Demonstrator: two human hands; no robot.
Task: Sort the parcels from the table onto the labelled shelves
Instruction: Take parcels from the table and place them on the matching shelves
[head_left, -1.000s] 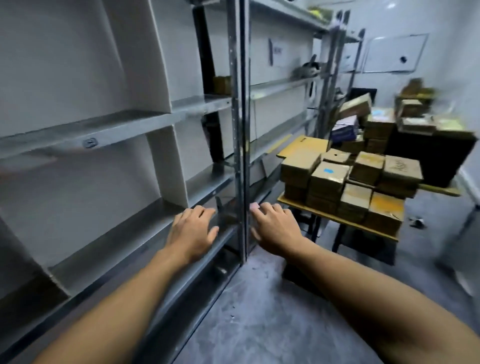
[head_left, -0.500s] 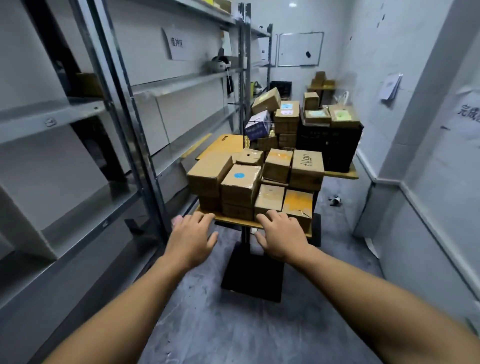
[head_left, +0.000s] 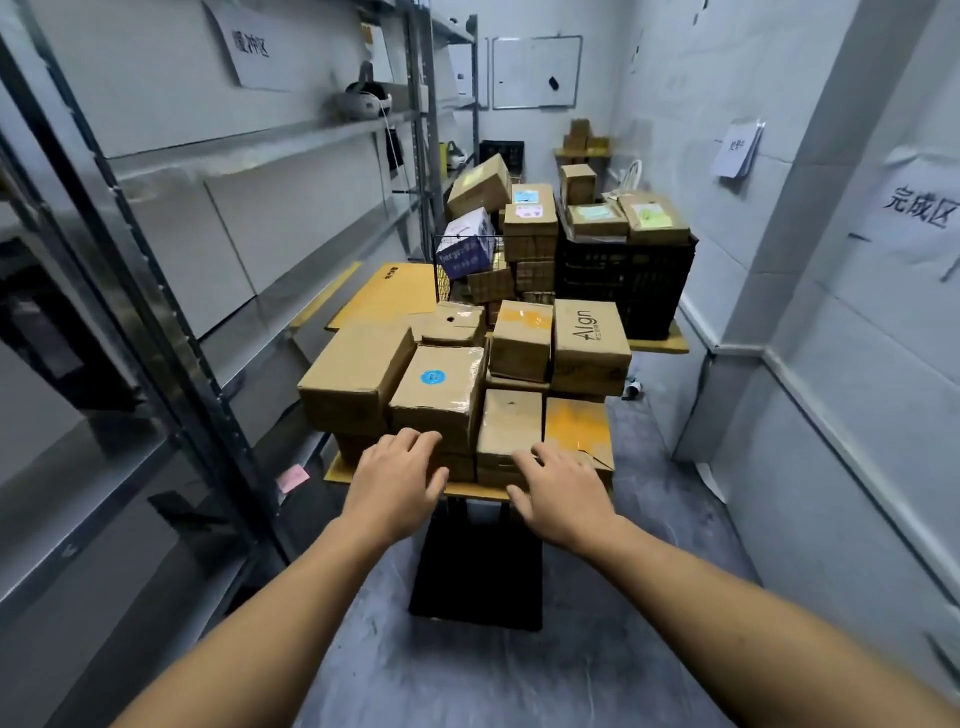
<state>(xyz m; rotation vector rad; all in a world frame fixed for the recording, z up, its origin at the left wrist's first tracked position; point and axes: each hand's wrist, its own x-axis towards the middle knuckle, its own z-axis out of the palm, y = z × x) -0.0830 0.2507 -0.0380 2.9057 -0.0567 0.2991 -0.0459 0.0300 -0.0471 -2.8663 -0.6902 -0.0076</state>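
A person's left hand (head_left: 397, 480) and right hand (head_left: 561, 491) hover at the near edge of a light wooden desk (head_left: 335, 474) stacked with brown cardboard parcels (head_left: 358, 374). Both hands are spread and relaxed, holding nothing. The left hand sits just below a taped parcel with a round blue sticker (head_left: 441, 395), and the right hand is in front of a small plain parcel with a dark hole in its lid (head_left: 511, 423). Whether any fingertip touches cardboard cannot be told.

The parcels are packed tight and two layers deep, so the step is best done by taking one from the top layer, not from underneath. Gripping it on opposite sides and lifting it straight up should keep its neighbours from sliding off the desk. It would also help to check the parcel's marking before turning to the grey metal shelves (head_left: 249, 150) on the left. A white paper label (head_left: 250, 48) hangs on the wall behind them.
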